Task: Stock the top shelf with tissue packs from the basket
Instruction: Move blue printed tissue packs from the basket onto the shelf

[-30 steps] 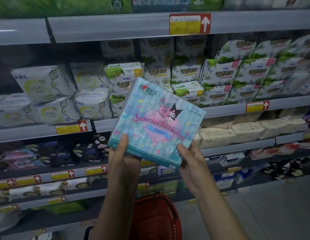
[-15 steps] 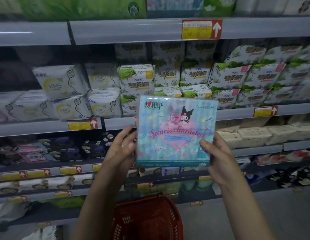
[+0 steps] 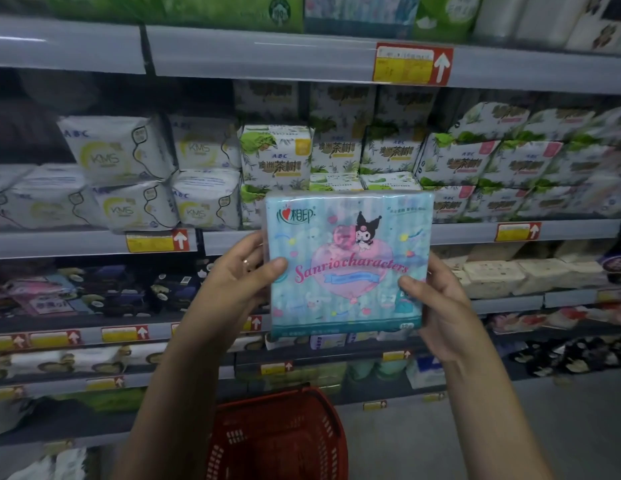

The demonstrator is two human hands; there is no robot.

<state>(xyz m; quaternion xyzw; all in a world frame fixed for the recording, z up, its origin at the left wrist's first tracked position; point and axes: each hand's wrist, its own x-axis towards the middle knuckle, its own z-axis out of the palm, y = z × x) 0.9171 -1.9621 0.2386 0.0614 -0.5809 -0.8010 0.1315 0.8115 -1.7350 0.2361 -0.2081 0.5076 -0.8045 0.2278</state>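
Note:
A light-blue tissue pack (image 3: 347, 265) printed with a pink heart and cartoon figures is held upright in front of the shelves, about level with the second shelf edge. My left hand (image 3: 241, 275) grips its left side, thumb on the front. My right hand (image 3: 437, 299) grips its lower right side, thumb on the front too. A red plastic basket (image 3: 278, 434) stands on the floor below, between my forearms. The top shelf (image 3: 260, 53) runs across the upper frame, with green and white packs on it.
White and green packs (image 3: 274, 157) fill the shelf behind the held pack. Lower shelves carry dark and beige packs (image 3: 492, 275). Yellow-and-red price tags (image 3: 411, 63) line the shelf edges. Grey floor (image 3: 510, 427) lies to the right of the basket.
The pack was tilted and is now held upright and square to me. Both hands shifted from its bottom edge to its sides and it has come up slightly.

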